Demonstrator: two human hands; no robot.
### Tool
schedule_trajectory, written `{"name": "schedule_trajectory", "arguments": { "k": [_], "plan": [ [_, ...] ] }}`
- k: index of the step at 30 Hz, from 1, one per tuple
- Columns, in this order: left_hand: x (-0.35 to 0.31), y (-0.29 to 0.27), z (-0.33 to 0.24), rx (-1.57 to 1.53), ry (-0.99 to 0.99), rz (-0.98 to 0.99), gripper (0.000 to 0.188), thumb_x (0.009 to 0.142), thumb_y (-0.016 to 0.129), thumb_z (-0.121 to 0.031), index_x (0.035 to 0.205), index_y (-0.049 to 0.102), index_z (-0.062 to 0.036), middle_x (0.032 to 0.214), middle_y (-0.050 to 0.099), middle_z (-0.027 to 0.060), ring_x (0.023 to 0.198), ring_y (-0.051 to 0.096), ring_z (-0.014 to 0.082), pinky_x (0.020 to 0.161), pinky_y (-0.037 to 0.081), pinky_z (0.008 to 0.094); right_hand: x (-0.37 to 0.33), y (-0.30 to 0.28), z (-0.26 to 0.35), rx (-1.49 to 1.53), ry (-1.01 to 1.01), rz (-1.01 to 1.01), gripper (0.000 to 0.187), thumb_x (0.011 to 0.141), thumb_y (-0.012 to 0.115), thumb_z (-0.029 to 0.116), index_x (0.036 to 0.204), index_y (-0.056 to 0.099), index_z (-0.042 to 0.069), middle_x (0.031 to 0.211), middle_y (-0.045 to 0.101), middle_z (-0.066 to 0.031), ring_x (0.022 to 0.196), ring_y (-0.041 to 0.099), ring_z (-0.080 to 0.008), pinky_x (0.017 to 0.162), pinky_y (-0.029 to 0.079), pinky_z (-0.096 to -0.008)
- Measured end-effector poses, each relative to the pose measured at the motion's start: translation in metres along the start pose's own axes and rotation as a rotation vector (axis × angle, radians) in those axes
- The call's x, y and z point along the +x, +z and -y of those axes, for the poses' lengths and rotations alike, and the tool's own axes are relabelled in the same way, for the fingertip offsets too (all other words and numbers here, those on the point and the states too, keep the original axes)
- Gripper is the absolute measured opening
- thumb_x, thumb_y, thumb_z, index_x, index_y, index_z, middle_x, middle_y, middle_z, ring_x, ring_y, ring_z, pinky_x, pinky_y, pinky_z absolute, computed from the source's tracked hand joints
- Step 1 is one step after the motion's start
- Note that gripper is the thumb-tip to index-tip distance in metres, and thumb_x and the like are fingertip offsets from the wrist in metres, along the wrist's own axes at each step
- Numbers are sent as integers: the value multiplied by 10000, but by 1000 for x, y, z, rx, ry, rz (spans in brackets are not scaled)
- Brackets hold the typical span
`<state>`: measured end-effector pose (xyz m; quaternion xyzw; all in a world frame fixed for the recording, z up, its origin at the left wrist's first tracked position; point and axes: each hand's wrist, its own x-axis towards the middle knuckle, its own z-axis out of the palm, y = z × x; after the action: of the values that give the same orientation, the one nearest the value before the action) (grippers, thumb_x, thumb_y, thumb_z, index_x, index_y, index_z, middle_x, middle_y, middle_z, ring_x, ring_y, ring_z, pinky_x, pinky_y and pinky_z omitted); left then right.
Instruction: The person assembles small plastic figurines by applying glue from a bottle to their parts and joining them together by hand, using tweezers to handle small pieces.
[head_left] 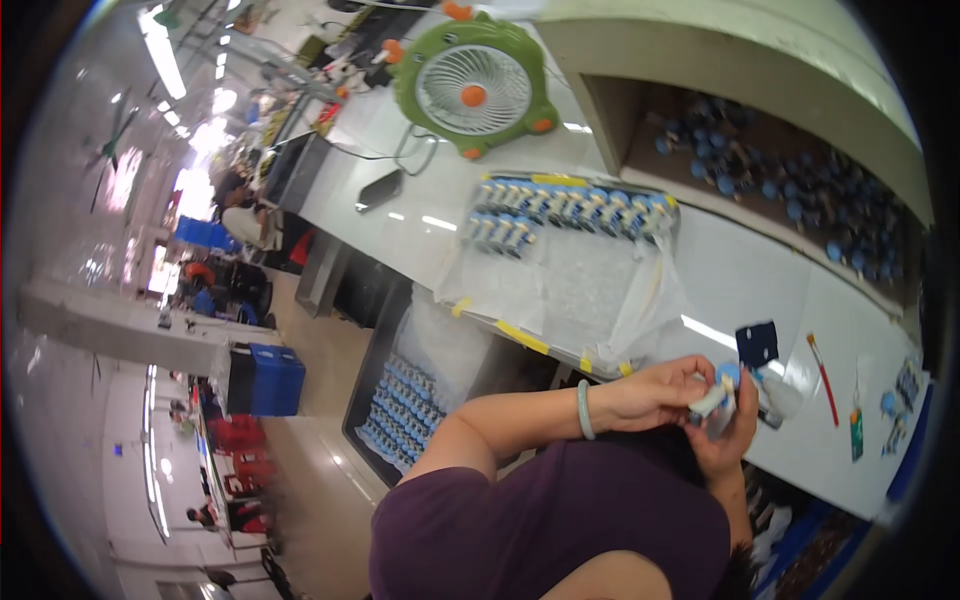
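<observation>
A small figurine (712,397) with a light blue top and a pale body is held up between my two hands, just off the near edge of the white worktable (840,470). My left hand (655,393), with a pale green bangle at the wrist, has its fingertips closed on the figurine's left side. My right hand (735,435) grips it from the right, thumb and fingers around it. Fingers hide part of the figurine. Close beyond my hands lie a dark blue square pad (757,344) and a clear container (778,395).
A tray (580,290) holds rows of similar blue-topped figurines. Many more sit in a shelf (690,190) at the back right and in a floor-level crate (375,375). A green fan (470,90) stands far off; a red-handled brush (825,380) and a green bottle (856,435) lie right.
</observation>
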<state>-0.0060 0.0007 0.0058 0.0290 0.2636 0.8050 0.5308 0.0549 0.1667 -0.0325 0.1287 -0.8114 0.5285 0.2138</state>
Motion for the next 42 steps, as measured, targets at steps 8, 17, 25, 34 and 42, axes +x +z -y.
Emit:
{"name": "schedule_trajectory", "arguments": {
  "k": [8, 17, 25, 34, 42],
  "plan": [
    [-4, 2, -2, -15, 129, -35, 283, 874, 481, -190, 1103, 390, -50, 1032, 505, 97, 896, 529, 182, 804, 443, 310, 38, 3, 23, 47, -2, 15, 674, 521, 698, 119, 1144, 463, 16, 1079, 488, -156, 955, 493, -300, 809, 409, -351],
    [-3, 2, 6, 249, 139, -75, 385, 834, 546, -303, 1065, 463, -6, 1026, 523, 101, 934, 532, 181, 787, 453, 319, 33, -18, 33, 16, 45, 35, 663, 503, 702, 98, 1128, 487, 41, 1004, 464, -108, 893, 479, -260, 752, 421, -325],
    [-5, 4, 5, 216, 83, -53, 475, 825, 546, -354, 1102, 470, 24, 960, 556, 125, 897, 548, 177, 777, 452, 288, 33, -19, 31, 134, 37, 60, 691, 501, 736, 121, 1135, 479, 23, 1082, 477, -139, 954, 503, -280, 813, 416, -330],
    [-5, 7, 4, 243, 33, -31, 468, 832, 543, -315, 1159, 389, -18, 1029, 515, 143, 935, 530, 194, 785, 450, 304, 33, -21, 35, 130, 46, 50, 694, 505, 737, 152, 1143, 491, 34, 1022, 482, -118, 895, 504, -251, 761, 422, -307],
    [-6, 6, 1, 492, 242, -24, 503, 824, 571, -233, 1201, 293, -50, 1081, 465, 118, 972, 490, 178, 827, 412, 281, 22, -22, 27, 321, 109, 60, 529, 524, 744, 248, 952, 486, 75, 957, 538, -92, 893, 503, -255, 835, 364, -364]
  ]
}}
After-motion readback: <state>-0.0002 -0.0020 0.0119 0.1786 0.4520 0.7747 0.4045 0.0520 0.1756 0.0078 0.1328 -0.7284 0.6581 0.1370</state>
